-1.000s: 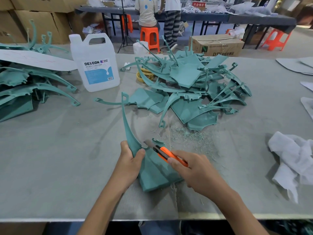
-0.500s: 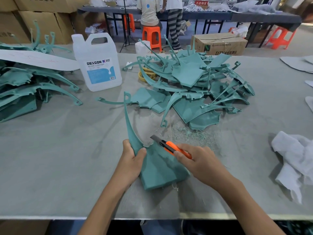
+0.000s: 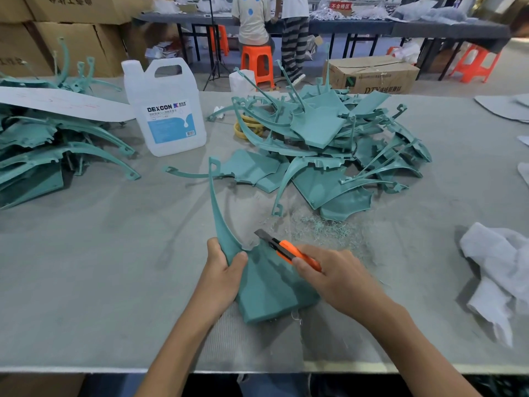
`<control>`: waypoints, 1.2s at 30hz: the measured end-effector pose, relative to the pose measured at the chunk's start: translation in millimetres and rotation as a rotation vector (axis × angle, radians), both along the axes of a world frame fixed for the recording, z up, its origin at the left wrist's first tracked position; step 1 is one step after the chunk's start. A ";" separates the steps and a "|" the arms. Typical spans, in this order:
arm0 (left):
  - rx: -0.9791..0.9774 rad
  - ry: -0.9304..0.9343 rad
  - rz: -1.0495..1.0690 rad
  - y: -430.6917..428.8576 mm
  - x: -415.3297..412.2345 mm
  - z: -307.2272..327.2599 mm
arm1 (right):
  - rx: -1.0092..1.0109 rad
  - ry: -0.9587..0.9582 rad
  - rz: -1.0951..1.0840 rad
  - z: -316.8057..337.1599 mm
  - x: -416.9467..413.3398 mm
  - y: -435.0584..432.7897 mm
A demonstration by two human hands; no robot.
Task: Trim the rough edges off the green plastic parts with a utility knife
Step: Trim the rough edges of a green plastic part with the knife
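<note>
A green plastic part point(image 3: 269, 287) with a long curved prong lies near the table's front edge. My left hand point(image 3: 223, 270) grips it at the base of the prong, thumb on top. An orange utility knife point(image 3: 289, 249) is held in my right hand point(image 3: 335, 276), its grey blade extended and resting at the part's upper notched edge. A large pile of green parts point(image 3: 323, 147) sits behind, and another stack of green parts point(image 3: 57, 150) lies at the left. Thin green shavings point(image 3: 323, 227) litter the table just beyond the knife.
A white DEXCON jug point(image 3: 167, 110) stands at the back left of the grey table point(image 3: 100, 267). A crumpled white cloth point(image 3: 498, 270) lies at the right. A yellow coil point(image 3: 249, 127) sits behind the pile. Cardboard boxes point(image 3: 372, 73), orange stools and two people are beyond the table.
The knife blade has slid upward and away along the part's upper edge, toward the notch. My left hand has kept its grip on the part.
</note>
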State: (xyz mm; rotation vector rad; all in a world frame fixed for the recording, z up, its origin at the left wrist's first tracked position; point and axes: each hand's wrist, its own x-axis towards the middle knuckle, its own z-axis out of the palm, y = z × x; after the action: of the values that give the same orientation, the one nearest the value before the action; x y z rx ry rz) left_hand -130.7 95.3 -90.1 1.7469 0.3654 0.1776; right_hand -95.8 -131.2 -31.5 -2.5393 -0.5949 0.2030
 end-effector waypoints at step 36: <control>0.310 -0.078 -0.006 4.7 -11.1 11.5 | -0.085 -0.131 0.011 -1.4 -24.7 -10.3</control>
State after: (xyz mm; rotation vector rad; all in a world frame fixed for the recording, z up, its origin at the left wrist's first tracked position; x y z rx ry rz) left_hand -141.9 100.0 -78.6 2.0393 0.2870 0.3105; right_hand -120.5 -141.6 -33.0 -2.6472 -0.6635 0.0667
